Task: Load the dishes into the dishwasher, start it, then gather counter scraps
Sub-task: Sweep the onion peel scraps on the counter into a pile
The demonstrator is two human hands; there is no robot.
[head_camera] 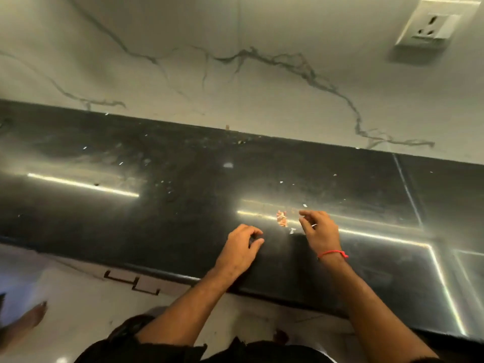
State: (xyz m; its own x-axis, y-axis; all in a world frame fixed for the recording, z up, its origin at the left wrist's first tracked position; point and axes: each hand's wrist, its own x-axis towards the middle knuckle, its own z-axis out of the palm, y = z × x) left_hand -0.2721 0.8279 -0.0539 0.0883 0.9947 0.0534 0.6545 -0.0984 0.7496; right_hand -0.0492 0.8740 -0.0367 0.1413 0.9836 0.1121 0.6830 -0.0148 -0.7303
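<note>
A bare foot, blurred, shows at the lower left on the pale floor, beside two dark drawer handles under the table's front edge. On the glossy black table, the left hand rests with fingers loosely curled, its grip holding nothing. Just to its right lies a small heap of orange-pink scraps, its long axis running away from the person; paler flecks lie scattered around. The right hand, a red thread at the wrist, hovers just beside the heap, fingers bent; whether its grip pinches a scrap cannot be told. A wall socket sits at the upper right.
</note>
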